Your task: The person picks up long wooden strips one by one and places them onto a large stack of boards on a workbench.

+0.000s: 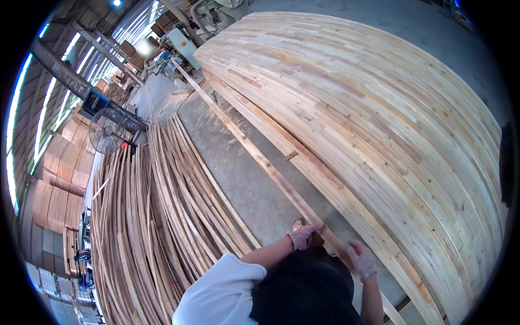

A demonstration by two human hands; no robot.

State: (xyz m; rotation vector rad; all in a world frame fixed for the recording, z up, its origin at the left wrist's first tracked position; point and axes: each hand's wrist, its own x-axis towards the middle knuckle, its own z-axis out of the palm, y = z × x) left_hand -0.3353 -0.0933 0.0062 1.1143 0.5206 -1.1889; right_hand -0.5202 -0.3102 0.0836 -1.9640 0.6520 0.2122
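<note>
A long thin wooden strip (254,151) runs slanting from the far machine down to my body, lying along the edge of a big stack of jointed wood panels (379,124). My left hand (303,236), in a pale glove, grips the strip near its close end. My right hand (361,261), also gloved, holds the same strip a little further toward me, next to the panel stack's lower edge. A foot in a sandal (298,223) shows just behind my left hand.
A loose pile of thin wood strips (162,216) covers the floor on the left. A strip of dusty concrete floor (238,179) lies between pile and panels. A standing fan (107,130), a grey machine (184,46) and stacked boards (57,189) stand farther off.
</note>
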